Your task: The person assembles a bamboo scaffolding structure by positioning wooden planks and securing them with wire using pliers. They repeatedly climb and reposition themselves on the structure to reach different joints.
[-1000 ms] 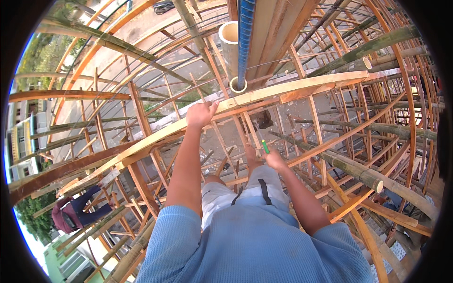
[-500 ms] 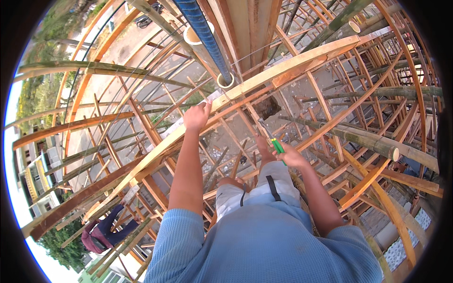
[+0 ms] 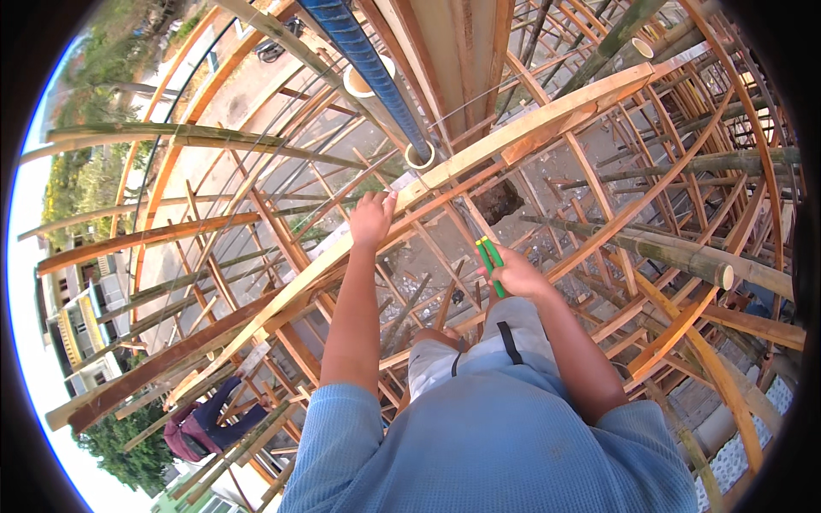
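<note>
A long, pale wooden beam (image 3: pixel 530 122) runs slantwise in front of me. My left hand (image 3: pixel 373 218) is closed over its edge, left of a bamboo pole's hollow end; the fingertips are partly hidden. Lower and to the right, just short of the beam, my right hand (image 3: pixel 517 275) is closed around pliers with green handles (image 3: pixel 493 267) and yellow marks. The pliers' metal head points up toward the beam and shows only faintly against the timber below.
A blue ribbed bar (image 3: pixel 368 64) rises steeply beside bamboo poles and a tall boarded timber form (image 3: pixel 462 60). Thick bamboo (image 3: pixel 684 256) and crossed boards fill the right. Far below lies rubble-strewn ground. Another person (image 3: pixel 209 423) in a maroon top stands among timbers at lower left.
My right hand has drawn slightly left and turned the pliers more upright, with both green handles now showing. My left hand stays on the beam; the whole view has shifted a little.
</note>
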{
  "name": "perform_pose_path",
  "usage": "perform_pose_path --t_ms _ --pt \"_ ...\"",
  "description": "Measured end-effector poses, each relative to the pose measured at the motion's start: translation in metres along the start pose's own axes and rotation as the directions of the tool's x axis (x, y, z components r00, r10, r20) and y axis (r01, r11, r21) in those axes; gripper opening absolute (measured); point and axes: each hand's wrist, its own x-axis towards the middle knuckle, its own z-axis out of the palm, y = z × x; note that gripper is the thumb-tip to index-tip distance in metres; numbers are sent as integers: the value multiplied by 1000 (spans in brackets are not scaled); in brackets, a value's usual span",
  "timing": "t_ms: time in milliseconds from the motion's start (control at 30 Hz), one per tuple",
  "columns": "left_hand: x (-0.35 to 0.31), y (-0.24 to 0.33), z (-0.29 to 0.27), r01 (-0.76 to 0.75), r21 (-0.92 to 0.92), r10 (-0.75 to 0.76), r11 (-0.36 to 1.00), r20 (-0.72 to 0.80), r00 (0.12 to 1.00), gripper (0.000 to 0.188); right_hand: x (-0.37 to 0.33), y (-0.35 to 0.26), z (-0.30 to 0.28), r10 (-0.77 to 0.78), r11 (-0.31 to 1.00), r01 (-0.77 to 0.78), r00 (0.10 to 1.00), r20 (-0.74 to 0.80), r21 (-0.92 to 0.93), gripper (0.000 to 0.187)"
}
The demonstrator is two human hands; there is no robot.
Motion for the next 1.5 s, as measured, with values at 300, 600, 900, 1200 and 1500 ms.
perform_pose_path --t_ms 300,600,900,1200,1500 --pt "28 32 -2 -28 -524 -94 851 -206 974 18 -1 -18 -24 136 989 -135 991 10 -57 52" --pt "86 41 9 419 -625 -132 658 452 882 28 -39 30 -65 223 971 -195 949 -224 140 41" --pt "95 37 7 640 -576 -165 509 664 729 32 -29 14 -61 209 975 -190 959 -192 116 46" --pt "95 37 -3 573 -572 -10 587 703 711 35 -28 -2 -60 147 985 -127 975 -168 120 39" --pt "99 25 10 673 -631 -59 387 711 701 24 -11 -29 -8 82 932 -157 969 232 327 65"
